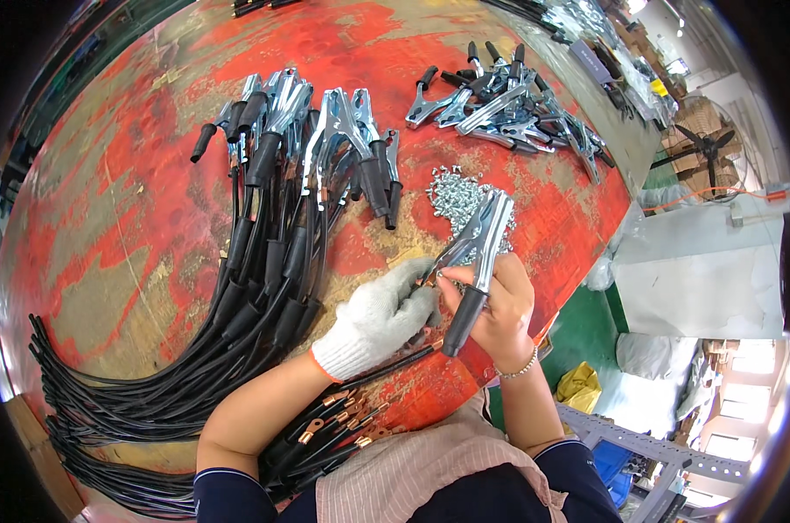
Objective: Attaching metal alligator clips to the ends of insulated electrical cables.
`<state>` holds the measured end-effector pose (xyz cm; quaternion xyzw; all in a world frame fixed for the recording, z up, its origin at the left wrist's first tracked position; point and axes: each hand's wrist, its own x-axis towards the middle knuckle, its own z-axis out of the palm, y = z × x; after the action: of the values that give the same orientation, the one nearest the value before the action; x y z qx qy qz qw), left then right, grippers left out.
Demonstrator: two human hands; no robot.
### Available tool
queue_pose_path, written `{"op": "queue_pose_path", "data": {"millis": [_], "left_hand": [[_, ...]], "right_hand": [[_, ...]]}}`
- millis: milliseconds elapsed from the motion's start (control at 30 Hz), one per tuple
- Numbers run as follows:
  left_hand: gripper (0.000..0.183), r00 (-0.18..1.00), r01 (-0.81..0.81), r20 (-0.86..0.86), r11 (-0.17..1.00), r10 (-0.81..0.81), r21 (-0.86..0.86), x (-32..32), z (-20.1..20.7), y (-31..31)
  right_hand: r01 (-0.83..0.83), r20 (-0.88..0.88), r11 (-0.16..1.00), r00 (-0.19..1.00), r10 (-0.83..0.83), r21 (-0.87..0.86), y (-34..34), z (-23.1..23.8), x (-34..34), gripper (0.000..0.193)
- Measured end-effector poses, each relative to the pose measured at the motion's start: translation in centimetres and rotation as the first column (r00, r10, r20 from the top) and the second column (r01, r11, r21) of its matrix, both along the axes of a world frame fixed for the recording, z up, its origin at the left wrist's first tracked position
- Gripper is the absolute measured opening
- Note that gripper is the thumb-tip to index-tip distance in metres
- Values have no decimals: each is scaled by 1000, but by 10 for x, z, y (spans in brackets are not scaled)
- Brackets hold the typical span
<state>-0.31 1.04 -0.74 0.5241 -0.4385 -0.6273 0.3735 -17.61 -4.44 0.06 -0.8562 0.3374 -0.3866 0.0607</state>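
A silver metal spring clamp [493, 228] with black handle sleeves is held between my hands at the table's near right. My left hand [379, 315], in a white knitted glove, is closed at one handle of the clamp, where a bit of copper colour shows between the fingers. My right hand [503, 307], bare with a beaded bracelet, curls behind the other handle. Its thumb and forefinger pinch together at the clamp's inner side; whether they hold a small screw is too small to tell. Just beyond the clamp is a pile of small silver screws [454, 199].
Black cables [212, 370] with clamps on their ends [282, 109] lie along the left. Loose clamps [508, 100] are heaped at the far right. Several cables with copper lugs [312, 427] lie beside my left forearm. The worn red table [107, 218] ends at my right, above green floor [578, 318].
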Motion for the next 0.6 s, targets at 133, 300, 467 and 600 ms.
{"op": "queue_pose_path", "data": {"millis": [133,300,467,600], "left_hand": [[40,1000,1,3,999,-1,33,1,8,-1],[40,1000,5,17,999,-5,34,2,8,-1],[40,996,11,86,999,-8,-41,2,1,-1],[41,1000,21,1,998,-21,51,2,5,-2]], "right_hand": [[6,4,999,1000,-6,-31,0,1,2,23],[8,9,1000,1000,-8,1,-1,-3,0,23],[-53,-2,999,999,53,10,-7,-4,-1,22],[-32,-28,997,999,34,69,-5,-2,-3,22]]}}
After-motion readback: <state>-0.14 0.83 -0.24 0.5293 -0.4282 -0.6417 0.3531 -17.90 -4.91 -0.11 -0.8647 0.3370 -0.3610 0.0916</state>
